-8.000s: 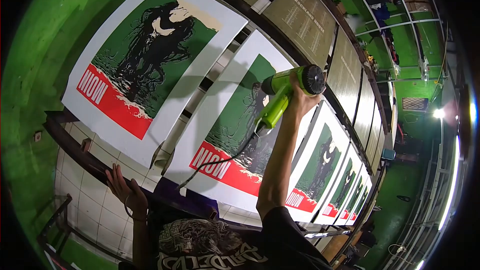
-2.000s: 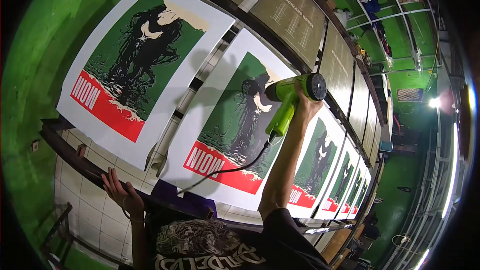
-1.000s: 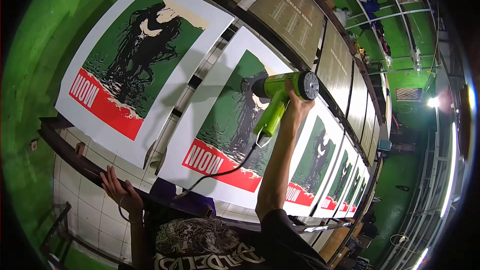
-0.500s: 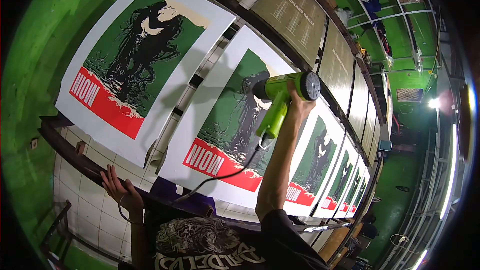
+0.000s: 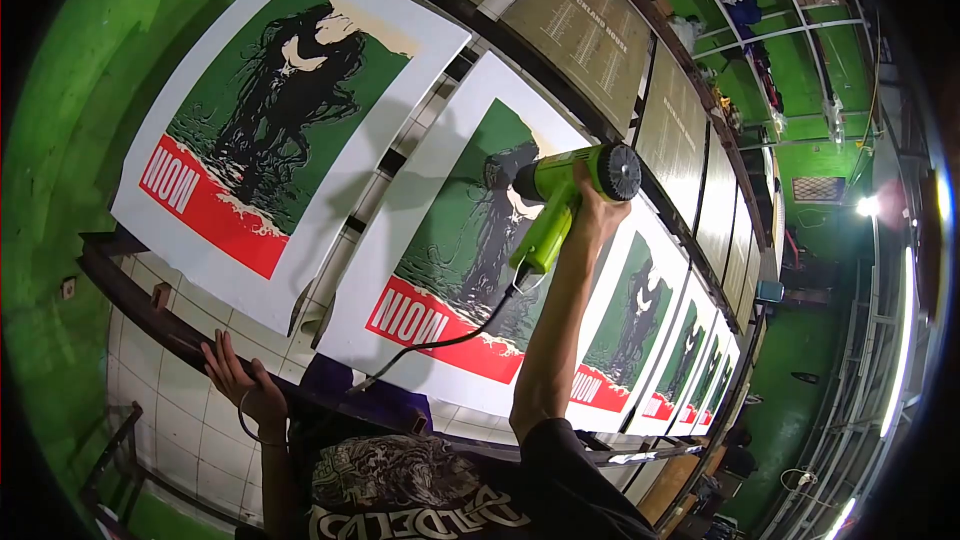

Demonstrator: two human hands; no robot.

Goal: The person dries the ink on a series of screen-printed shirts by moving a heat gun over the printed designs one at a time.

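Note:
My right hand (image 5: pixel 598 210) grips a green heat gun (image 5: pixel 548 230) by its handle. Its black nozzle points down at the upper part of a printed poster (image 5: pixel 455 210) with a green ground, a black figure and a red band lettered "MOIN". A dark cord (image 5: pixel 440 343) hangs from the handle across that red band. My left hand (image 5: pixel 243 385) holds nothing, its fingers stretched out, by the dark metal rail (image 5: pixel 180 338) at the near edge. To the left lies another poster (image 5: pixel 270 130) of the same print.
More of these posters (image 5: pixel 625 330) run in a row to the right. Behind them are olive-brown printed panels (image 5: pixel 580 30) lettered "ROCKLAND HOUSE". A purple cloth (image 5: pixel 365 395) lies at the near rail. Metal shelving (image 5: pixel 800 30) stands at the far right.
The heat gun has shifted very slightly, and its cord has swung a little. My left hand stays almost where it was.

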